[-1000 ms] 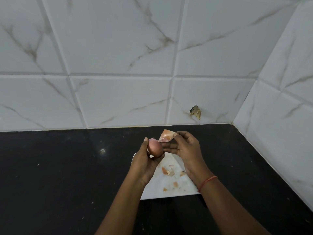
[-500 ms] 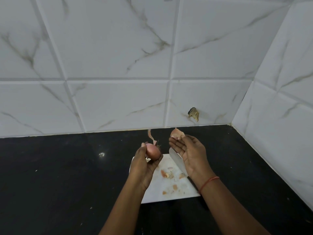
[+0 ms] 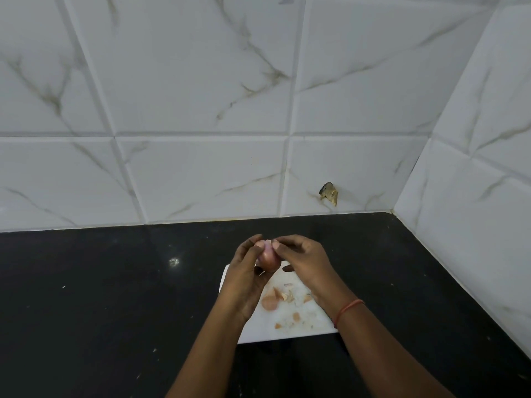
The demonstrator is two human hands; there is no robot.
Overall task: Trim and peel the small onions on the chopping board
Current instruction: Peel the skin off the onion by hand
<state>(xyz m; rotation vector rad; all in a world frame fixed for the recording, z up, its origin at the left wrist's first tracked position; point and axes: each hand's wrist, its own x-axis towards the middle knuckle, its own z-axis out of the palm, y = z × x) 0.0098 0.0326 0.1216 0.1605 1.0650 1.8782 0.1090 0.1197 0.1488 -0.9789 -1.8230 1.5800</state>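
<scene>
So the chopping board nearest the camera had picked up a fresh flake among the peel scraps, the one the right hand was holding half a second earlier. That hand had come back in, fingertips pinching at the top of the small onion, which the left hand gripped above the board's far end. Looked like another layer was coming off, black counter behind.

Chopping board partly behind hands

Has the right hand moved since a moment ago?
Yes. The right hand has come back left over the chopping board to the onion.
</scene>
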